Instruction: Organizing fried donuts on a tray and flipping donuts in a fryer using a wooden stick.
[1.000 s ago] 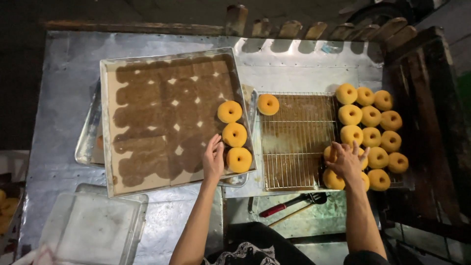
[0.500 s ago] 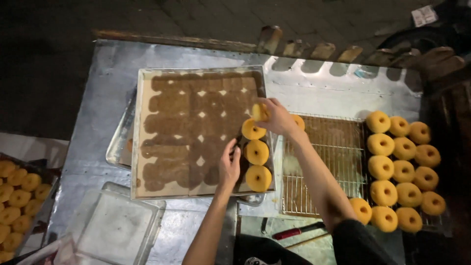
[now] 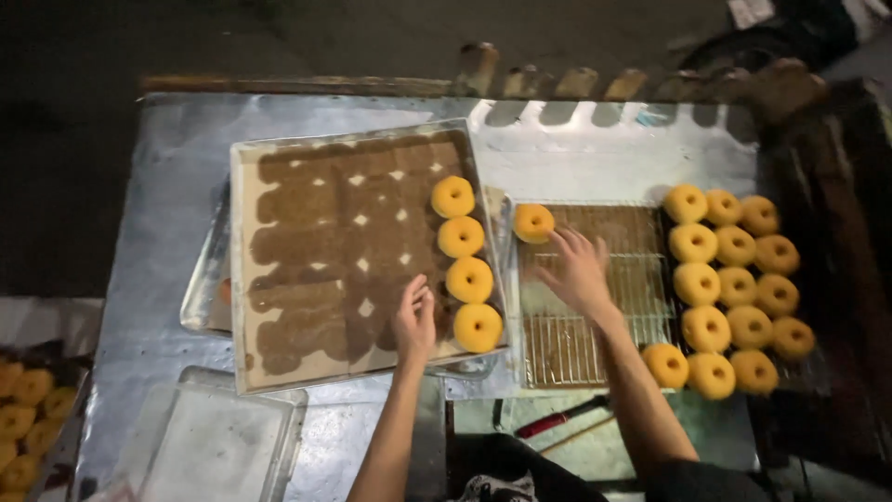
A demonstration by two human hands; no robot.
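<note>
At the far left edge, a partly visible batch of orange doughnuts [image 3: 26, 418] lies below the level of the metal desk [image 3: 158, 214]. On the desk's near left corner sits an upturned clear plastic tray [image 3: 218, 446].

Centre left: a paper-lined baking tray [image 3: 279, 270], its paper stained with dark grease patches, carries a column of four doughnuts [image 3: 465, 263] along its right edge. Half a second ago this column held three and the right hand was above its top end; a fourth doughnut now occupies the top position, so the column has grown by one.

The left hand [image 3: 414, 321] rests flat on the paper beside the lowest doughnut of the column, fingers extended and released, grasping nothing. Its position matches the earlier frames.

Moving right: the right hand [image 3: 578, 270] has withdrawn from the tray and is now over the wire cooling rack [image 3: 595, 316], fingers spread and empty, fingertips just beside a single doughnut [image 3: 533, 223] at the rack's upper left corner. No contact with it can be confirmed.

Far right: the remaining cluster of doughnuts [image 3: 734, 279] lies in rows on the rack's right portion. A red-handled tool [image 3: 557, 418] lies below the rack.
</note>
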